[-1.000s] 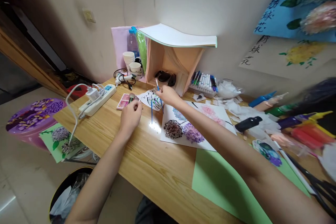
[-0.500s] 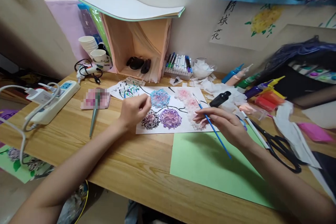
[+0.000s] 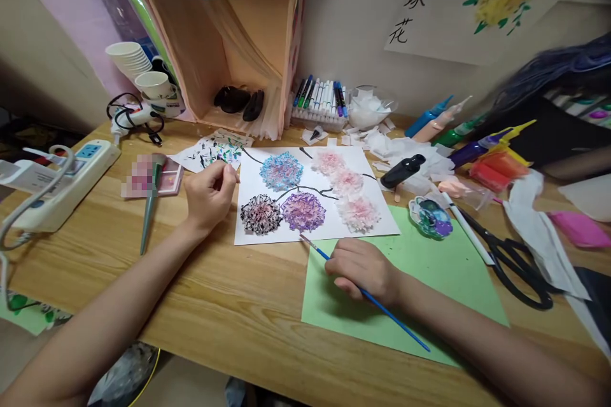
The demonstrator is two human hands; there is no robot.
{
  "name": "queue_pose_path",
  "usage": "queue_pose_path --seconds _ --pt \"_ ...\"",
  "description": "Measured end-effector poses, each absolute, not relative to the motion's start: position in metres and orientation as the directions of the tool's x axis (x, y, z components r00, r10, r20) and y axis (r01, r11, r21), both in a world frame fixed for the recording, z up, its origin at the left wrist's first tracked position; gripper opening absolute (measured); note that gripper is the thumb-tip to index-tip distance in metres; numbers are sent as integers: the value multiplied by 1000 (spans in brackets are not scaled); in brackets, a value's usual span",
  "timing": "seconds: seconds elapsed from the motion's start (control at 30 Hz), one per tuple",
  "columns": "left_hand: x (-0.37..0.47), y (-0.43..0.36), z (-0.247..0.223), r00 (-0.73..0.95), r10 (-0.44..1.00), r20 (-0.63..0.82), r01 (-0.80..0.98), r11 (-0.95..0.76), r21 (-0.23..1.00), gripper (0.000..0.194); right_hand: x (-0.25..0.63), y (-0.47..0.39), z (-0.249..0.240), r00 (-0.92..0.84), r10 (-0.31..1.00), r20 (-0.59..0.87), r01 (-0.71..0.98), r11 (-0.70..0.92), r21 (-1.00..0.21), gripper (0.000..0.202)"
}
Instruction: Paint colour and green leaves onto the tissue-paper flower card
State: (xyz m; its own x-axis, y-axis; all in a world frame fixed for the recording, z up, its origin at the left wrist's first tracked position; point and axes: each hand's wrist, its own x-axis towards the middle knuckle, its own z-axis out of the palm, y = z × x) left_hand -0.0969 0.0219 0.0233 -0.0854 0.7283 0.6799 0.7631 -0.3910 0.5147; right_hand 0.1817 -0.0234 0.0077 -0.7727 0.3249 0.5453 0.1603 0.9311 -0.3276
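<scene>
Between the fingers of my right hand (image 3: 360, 267) is a thin blue paintbrush (image 3: 394, 319), its bristle tip pointing left, close to the lower edge of a white sheet (image 3: 315, 235). The sheet carries textured flowers: a blue one (image 3: 281, 170), a black one (image 3: 261, 213), a purple one (image 3: 304, 211) and several pale pink ones (image 3: 360, 211), with black stems. My left hand (image 3: 210, 197) is curled into a loose fist at the sheet's left edge, nothing visible in it. Under my right hand lies a green sheet (image 3: 334, 305).
A paint-stained palette (image 3: 431, 217), a black bottle (image 3: 403, 170), a white pen (image 3: 468, 229) and black scissors (image 3: 515, 267) lie to the right. Paint bottles (image 3: 429, 121) stand behind. Leftward are a green-handled brush (image 3: 149, 216) and a power strip (image 3: 62, 191).
My right hand has lowered from over the pink flowers toward me and left with the paintbrush, uncovering the palette. My left hand has shifted left off the sheet. The camera view has tilted down.
</scene>
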Motion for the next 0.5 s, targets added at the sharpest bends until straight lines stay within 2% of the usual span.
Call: queue_pose_path --seconds 0.23,0.5 --pt "-97 21 22 -63 718 693 780 -397 484 31 182 -26 3 -822 265 503 210 964 -164 44" --pt "-97 22 20 -69 722 688 778 -393 491 30 179 -28 1 -841 208 500 205 977 -61 36"
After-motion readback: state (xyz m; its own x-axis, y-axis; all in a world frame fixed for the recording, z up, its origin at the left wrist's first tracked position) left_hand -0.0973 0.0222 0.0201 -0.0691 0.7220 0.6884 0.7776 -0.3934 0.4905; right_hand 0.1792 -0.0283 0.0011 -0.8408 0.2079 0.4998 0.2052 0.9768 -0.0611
